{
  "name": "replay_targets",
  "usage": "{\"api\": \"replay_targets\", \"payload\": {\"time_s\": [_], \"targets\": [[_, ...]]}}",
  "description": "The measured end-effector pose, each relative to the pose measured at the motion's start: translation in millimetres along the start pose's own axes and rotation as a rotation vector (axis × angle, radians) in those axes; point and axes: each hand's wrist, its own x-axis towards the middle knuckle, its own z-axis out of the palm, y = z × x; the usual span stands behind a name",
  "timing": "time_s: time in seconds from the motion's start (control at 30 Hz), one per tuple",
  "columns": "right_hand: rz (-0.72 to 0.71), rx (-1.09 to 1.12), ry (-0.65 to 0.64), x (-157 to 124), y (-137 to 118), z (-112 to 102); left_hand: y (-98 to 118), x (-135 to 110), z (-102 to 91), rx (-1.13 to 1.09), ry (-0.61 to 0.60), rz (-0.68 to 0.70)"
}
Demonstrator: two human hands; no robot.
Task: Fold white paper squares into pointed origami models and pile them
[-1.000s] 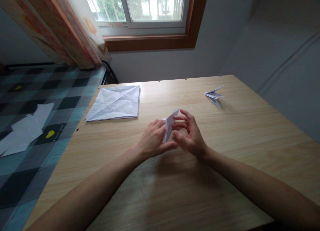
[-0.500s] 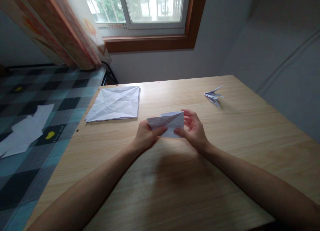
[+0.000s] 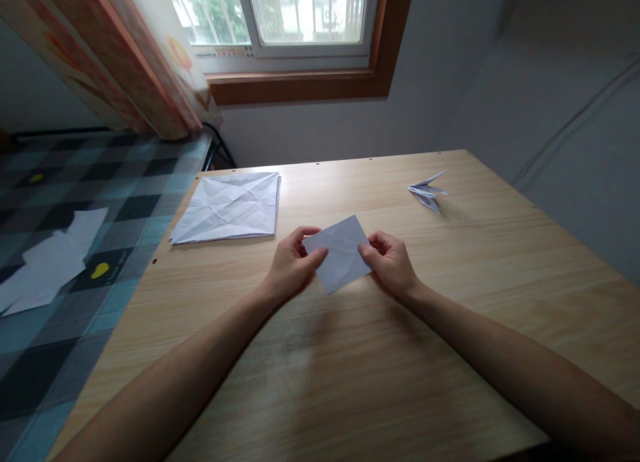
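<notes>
Pinching the small white paper square [image 3: 341,254] near its left and right corners, the left hand [image 3: 291,262] and the right hand [image 3: 395,265] grip it with thumbs on the near face; the other fingers curl behind it, partly hidden. Faint creases cross the square, but how many layers it has is hard to tell. It is tilted over the pale wood-grained tabletop [image 3: 475,315]. Beyond it to the left lies a stack of larger creased sheets [image 3: 233,205]; beyond it to the right rests a spiky folded paper [image 3: 427,193], its finer folds too small to make out. Well to the square's left, loose papers [image 3: 55,262], cut off by the view's edge, lie on a checked cloth [image 3: 35,362]. Farthest beyond it are a flowered curtain [image 3: 135,62] and a brown-framed window [image 3: 310,15], its top out of view.
</notes>
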Motion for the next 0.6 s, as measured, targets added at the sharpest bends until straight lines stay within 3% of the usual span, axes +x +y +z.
{"api": "replay_targets", "payload": {"time_s": [0.1,0.2,0.3,0.4,0.47,0.6], "targets": [[0.014,-0.024,0.057,3,2,0,4,-2,-2.1,0.415,-0.037,0.071],[-0.061,-0.251,0.04,6,0,-5,6,-6,-3.2,0.899,-0.046,0.333],[-0.162,-0.487,-0.008,9,-3,-10,5,-7,-3.9,1.183,-0.203,0.51],[-0.269,-0.705,0.005,9,-5,-11,4,-6,-4.5,1.302,-0.393,0.453],[-0.362,-0.854,-0.015,6,-5,-9,5,-6,-4.1,1.338,-0.442,0.376],[-0.467,-1.091,-0.273,-5,-4,1,9,-7,-1.7,1.385,-0.442,0.299]]}}
